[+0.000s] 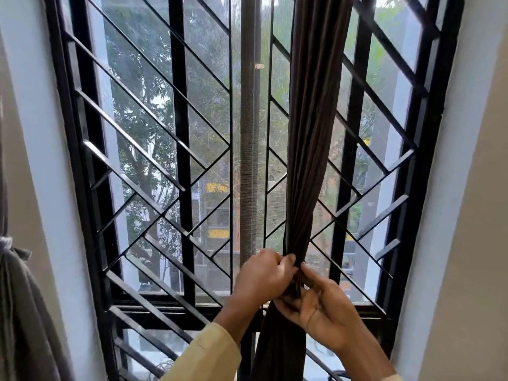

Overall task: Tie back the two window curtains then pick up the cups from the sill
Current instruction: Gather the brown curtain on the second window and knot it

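A dark brown curtain (310, 138) hangs gathered into a narrow bunch in front of the window, right of centre. My left hand (262, 273) grips the bunch from the left at its narrowest point. My right hand (321, 303) holds the same bunch from the right, fingers curled around the fabric just below. A second, grey curtain (19, 298) hangs at the far left edge, cinched by a tie (5, 243) near its middle. No cups or sill show in this view.
A black metal grille (176, 166) with diagonal bars covers the whole window, with mesh and trees behind it. White reveal walls (450, 215) flank the window on both sides.
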